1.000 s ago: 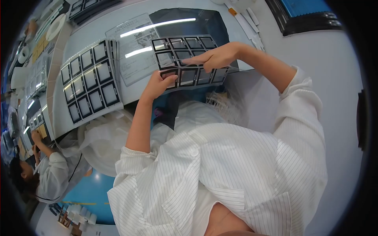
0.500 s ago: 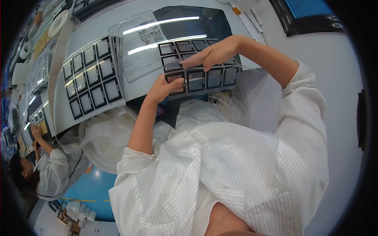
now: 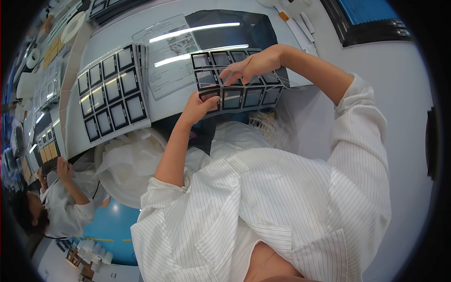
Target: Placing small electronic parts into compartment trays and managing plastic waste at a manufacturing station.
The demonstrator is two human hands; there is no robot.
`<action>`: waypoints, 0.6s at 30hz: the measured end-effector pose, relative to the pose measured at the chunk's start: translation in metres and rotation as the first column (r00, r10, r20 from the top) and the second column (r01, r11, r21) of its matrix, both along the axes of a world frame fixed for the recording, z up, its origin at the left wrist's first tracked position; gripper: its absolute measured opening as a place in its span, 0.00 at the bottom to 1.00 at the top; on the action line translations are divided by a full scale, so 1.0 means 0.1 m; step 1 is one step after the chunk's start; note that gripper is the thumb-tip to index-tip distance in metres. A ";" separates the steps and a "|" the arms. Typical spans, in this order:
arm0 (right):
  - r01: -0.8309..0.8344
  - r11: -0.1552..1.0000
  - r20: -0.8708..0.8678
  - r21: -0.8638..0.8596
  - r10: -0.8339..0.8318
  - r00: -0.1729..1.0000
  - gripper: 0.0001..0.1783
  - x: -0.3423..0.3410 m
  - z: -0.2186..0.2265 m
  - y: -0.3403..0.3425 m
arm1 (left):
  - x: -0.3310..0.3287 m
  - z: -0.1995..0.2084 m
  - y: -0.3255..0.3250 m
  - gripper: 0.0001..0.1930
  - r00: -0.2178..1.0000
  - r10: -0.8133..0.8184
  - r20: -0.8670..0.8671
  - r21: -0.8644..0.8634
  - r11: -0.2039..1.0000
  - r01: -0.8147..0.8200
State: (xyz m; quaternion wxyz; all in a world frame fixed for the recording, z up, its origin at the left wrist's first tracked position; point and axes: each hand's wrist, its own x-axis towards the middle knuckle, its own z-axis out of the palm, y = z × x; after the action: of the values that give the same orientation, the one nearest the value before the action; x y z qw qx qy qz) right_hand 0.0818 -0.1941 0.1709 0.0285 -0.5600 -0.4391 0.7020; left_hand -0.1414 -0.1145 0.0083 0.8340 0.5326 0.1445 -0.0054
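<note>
Now a clear plastic sheet of dark square panels (image 3: 237,84) is held up above the white table (image 3: 404,89), in front of the person's chest. The left hand (image 3: 199,105) pinches the lower left corner of this sheet, thumb on top and the other fingers behind it, so the grip is narrow and closed on the sheet. The right hand (image 3: 256,63) lies on the upper middle of the same sheet, its fingers bent down onto one panel; whether it clamps the sheet or only presses it, I cannot tell.

Just behind the held sheet lies a dark mat (image 3: 253,28), and beside it a printed paper under a glossy cover (image 3: 171,54). Further left of the left hand's grip, well apart, a second sheet of dark square panels (image 3: 112,91) lies flat on the table. Below the grip is crumpled white wrapping (image 3: 127,164). At the far left another person in white (image 3: 56,207) is at work.
</note>
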 end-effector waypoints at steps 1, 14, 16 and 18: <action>0.013 1.000 0.013 0.013 -0.013 1.000 0.37 0.01 -0.01 0.00 | -0.01 -0.02 -0.01 0.15 1.000 0.001 -0.002 0.000 1.000 -0.001; 0.283 0.949 -0.440 -0.140 -0.316 0.841 0.28 0.49 0.02 -0.03 | -0.27 -0.21 -0.05 0.23 0.990 -0.060 -0.129 -0.134 0.990 0.042; 0.161 0.977 -0.466 -0.137 -0.207 0.860 0.28 0.31 -0.04 -0.01 | -0.08 -0.07 0.12 0.24 0.993 -0.050 -0.107 -0.074 0.996 0.042; 0.126 0.987 -0.434 -0.097 -0.156 0.887 0.28 0.16 -0.08 -0.01 | 0.08 -0.03 0.28 0.25 0.995 -0.078 -0.064 -0.126 0.990 0.069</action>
State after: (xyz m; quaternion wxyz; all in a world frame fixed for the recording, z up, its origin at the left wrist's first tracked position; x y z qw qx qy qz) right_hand 0.0975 -0.1954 0.1627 0.1594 -0.4177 -0.3560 0.8206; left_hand -0.1334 -0.0868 0.0051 0.8590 0.4845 0.1527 -0.0634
